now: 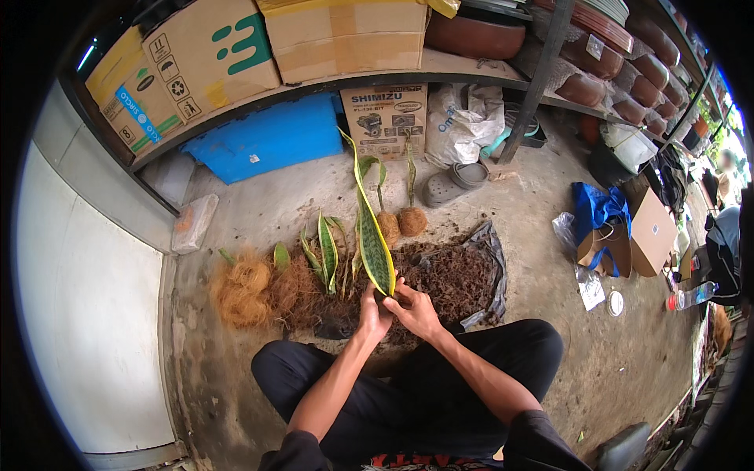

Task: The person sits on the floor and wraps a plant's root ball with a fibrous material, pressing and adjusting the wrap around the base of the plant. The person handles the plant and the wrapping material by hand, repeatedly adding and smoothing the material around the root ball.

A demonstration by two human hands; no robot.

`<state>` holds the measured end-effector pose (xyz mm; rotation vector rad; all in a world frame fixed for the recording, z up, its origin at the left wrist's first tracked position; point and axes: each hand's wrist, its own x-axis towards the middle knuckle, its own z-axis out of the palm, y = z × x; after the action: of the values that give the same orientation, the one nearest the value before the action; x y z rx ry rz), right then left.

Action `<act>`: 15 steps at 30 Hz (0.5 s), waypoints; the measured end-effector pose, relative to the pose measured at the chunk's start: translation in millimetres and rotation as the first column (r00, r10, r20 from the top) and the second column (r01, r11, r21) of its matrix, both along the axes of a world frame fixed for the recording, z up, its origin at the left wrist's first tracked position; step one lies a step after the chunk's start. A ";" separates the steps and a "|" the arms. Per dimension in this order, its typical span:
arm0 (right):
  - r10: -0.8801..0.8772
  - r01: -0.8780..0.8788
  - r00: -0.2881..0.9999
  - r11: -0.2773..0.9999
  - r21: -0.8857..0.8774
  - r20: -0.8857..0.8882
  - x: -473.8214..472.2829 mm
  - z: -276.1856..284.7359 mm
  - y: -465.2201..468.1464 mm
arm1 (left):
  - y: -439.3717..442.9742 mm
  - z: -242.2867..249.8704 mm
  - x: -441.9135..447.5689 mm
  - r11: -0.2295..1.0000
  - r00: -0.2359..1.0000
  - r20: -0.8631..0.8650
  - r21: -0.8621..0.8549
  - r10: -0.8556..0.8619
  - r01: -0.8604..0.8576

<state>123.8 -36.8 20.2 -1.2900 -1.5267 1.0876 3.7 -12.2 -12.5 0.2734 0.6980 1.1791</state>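
Observation:
Both my left hand [376, 312] and my right hand [414, 306] hold the base of a long snake plant leaf [374, 247] with yellow edges, its tip pointing away from me. Beneath and right of the hands, dark brown planting medium [450, 277] lies heaped on a black plastic sheet [498, 265]. Shorter snake plants [327, 253] stand to the left, beside loose coconut fibre [244, 291]. Beyond the hands sit two fibre-wrapped root balls, a nearer one [387, 228] and a rounder one [412, 222], each with a leaf rising from it. What the fingers cover is hidden.
A grey clog [453, 185], a blue plastic box [268, 138] and a pump carton [386, 120] stand ahead by a metal shelf [530, 88]. At right are a blue bag [598, 206], an open cardboard box [652, 232] and a plastic bottle [695, 296]. Another person [726, 176] is far right.

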 end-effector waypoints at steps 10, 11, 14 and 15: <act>0.071 -0.081 0.987 0.995 0.063 0.147 -0.2 14.3 -5.6 | -1.9 10.9 0.6 0.987 0.986 -0.032 -0.007 0.163 -0.163; 0.068 -0.075 0.991 0.996 0.054 0.116 0.0 12.8 -5.9 | -2.5 11.4 0.7 0.986 0.986 -0.033 -0.006 0.165 -0.165; 0.068 -0.069 0.995 0.998 0.000 0.079 1.5 10.2 -6.6 | -4.9 10.9 3.4 0.985 0.984 -0.043 -0.008 0.171 -0.172; 0.080 -0.076 0.991 0.996 -0.037 0.105 1.8 12.1 -6.3 | -5.6 9.5 3.4 0.984 0.983 -0.049 -0.009 0.176 -0.176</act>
<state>125.6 -43.2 32.3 -1.3383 -1.6566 1.1131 7.1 -17.8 -3.0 0.2326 0.7839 1.3392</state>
